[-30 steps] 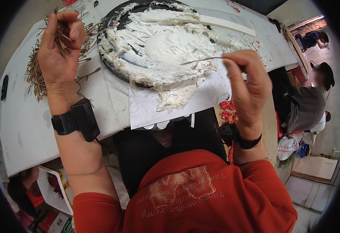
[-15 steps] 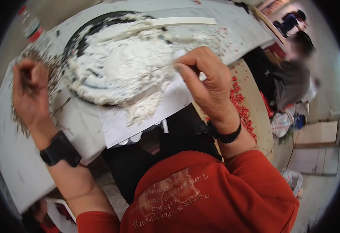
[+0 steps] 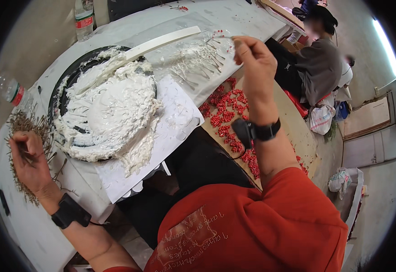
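The white-covered table [image 3: 234, 18] took up most of the view, running off the top and left edges, so there wasn't much bare room on it. Biggest thing on it was a round black tray [image 3: 60, 97] heaped with thick white paste [image 3: 112, 113], parked right in front of the person, I'd guess so both hands could get at it. A long white flat stick [image 3: 161, 41] leaned out of the paste toward the far side. A white paper sheet [image 3: 180, 122] lay under the tray's near rim and hung over the table edge, probably to catch drips.

Just past the tray were white-coated wire stems [image 3: 198, 61], apparently drying. Off the right edge, lower down, a board held red beads [image 3: 227, 111].

The right hand [image 3: 254, 59] was raised over the coated stems, fingers pinched together on something thin; couldn't tell exactly what. The left hand [image 3: 28, 158] sat on a pile of bare brown stems [image 3: 23, 124] at the left edge, fingers closed on a few. Two plastic bottles [image 3: 84, 18] stood at the far edge.
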`<act>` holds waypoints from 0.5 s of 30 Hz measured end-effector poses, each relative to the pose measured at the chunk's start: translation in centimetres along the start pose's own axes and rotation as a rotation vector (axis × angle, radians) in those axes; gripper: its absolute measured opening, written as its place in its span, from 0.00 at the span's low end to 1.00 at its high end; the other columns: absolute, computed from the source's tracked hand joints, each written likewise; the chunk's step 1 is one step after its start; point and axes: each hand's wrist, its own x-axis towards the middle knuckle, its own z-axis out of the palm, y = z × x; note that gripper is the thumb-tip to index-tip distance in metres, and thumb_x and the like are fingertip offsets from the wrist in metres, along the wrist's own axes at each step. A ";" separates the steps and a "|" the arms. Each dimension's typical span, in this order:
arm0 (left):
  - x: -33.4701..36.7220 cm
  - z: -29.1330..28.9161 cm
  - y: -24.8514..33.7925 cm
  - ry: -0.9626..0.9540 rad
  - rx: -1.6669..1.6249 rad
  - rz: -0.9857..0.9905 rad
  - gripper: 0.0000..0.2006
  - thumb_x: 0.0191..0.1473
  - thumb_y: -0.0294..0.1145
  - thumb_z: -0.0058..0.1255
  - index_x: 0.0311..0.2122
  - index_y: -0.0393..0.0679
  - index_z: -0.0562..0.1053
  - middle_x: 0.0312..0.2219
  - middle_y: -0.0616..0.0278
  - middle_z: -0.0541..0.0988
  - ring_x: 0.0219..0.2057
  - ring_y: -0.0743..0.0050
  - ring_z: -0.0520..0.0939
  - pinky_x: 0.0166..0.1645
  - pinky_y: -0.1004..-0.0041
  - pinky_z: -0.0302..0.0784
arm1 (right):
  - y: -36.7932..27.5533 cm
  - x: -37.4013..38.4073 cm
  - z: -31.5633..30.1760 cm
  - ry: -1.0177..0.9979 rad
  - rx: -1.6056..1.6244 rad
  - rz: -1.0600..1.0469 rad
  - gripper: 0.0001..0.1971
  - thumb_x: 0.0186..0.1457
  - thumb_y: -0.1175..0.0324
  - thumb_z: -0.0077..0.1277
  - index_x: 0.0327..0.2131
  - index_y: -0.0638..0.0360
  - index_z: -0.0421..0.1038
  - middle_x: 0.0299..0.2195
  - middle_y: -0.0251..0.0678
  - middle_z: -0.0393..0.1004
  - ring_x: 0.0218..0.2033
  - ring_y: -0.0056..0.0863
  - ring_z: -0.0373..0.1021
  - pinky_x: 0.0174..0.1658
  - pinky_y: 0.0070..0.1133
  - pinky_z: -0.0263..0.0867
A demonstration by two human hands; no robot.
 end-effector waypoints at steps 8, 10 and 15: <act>0.0 -0.5 0.0 -0.005 -0.014 -0.017 0.16 0.68 0.38 0.34 0.34 0.38 0.69 0.20 0.66 0.62 0.23 0.79 0.56 0.30 0.78 0.53 | 11.5 4.2 -5.4 0.309 0.088 0.235 0.05 0.53 0.73 0.58 0.30 0.64 0.76 0.21 0.27 0.72 0.21 0.15 0.66 0.24 0.14 0.60; 0.1 -0.5 -0.1 -0.003 -0.014 -0.020 0.16 0.68 0.38 0.34 0.34 0.38 0.69 0.20 0.66 0.62 0.23 0.79 0.56 0.30 0.78 0.53 | 13.2 4.1 -5.8 0.333 0.083 0.254 0.05 0.53 0.71 0.59 0.30 0.63 0.76 0.21 0.27 0.72 0.20 0.15 0.66 0.24 0.14 0.60; 0.1 -0.2 -0.2 -0.007 -0.004 -0.021 0.16 0.68 0.38 0.34 0.34 0.37 0.69 0.20 0.66 0.62 0.23 0.79 0.56 0.29 0.78 0.53 | 16.2 3.1 -6.4 0.400 0.068 0.310 0.05 0.53 0.69 0.60 0.29 0.60 0.76 0.20 0.27 0.72 0.19 0.15 0.66 0.22 0.13 0.60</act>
